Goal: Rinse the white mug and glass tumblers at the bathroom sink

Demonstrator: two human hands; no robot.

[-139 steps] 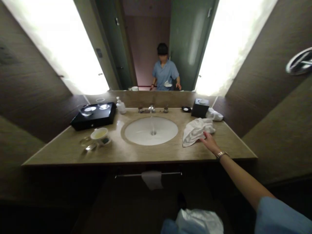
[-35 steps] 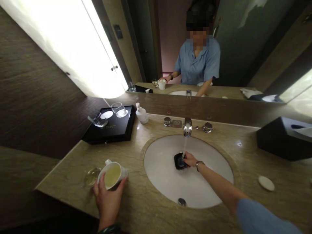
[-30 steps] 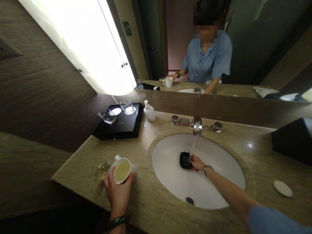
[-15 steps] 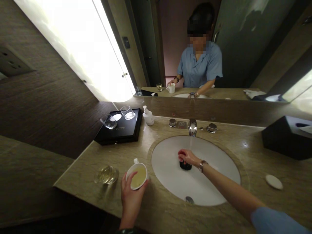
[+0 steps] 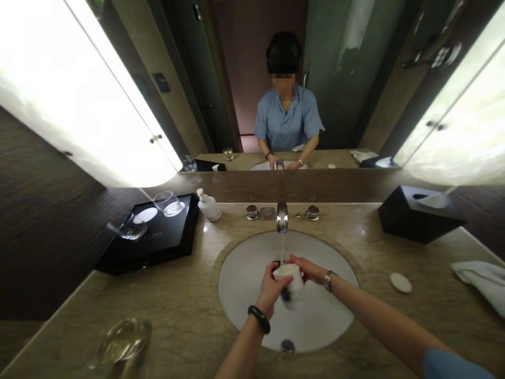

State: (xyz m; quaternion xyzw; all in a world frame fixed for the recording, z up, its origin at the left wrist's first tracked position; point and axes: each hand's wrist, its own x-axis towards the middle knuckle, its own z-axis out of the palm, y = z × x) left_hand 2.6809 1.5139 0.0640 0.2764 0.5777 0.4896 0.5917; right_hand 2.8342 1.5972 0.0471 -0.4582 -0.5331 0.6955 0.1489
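Left hand [image 5: 272,284] now closed around the white cup [image 5: 292,287], holding it over the sink [image 5: 244,295] under the tap [image 5: 282,217]; half a second ago that hand was carrying the cup across the desk [image 5: 185,305] toward the basin. Right hand [image 5: 310,268] curled on the cup's far side, fingers at the rim; earlier it pressed the small black dish on the sink bottom. Can't tell whether the dish is there now: only a dark sliver shows behind the cup. Water runs from the tap past the cup's rim. Outward: glass [image 5: 124,339] on the desk front-left, black tray [image 5: 158,245] with two glasses back-left, soap bottle [image 5: 209,205] beside it. Right side: white disc [image 5: 400,282], tissue box [image 5: 416,216], towel [image 5: 483,279].
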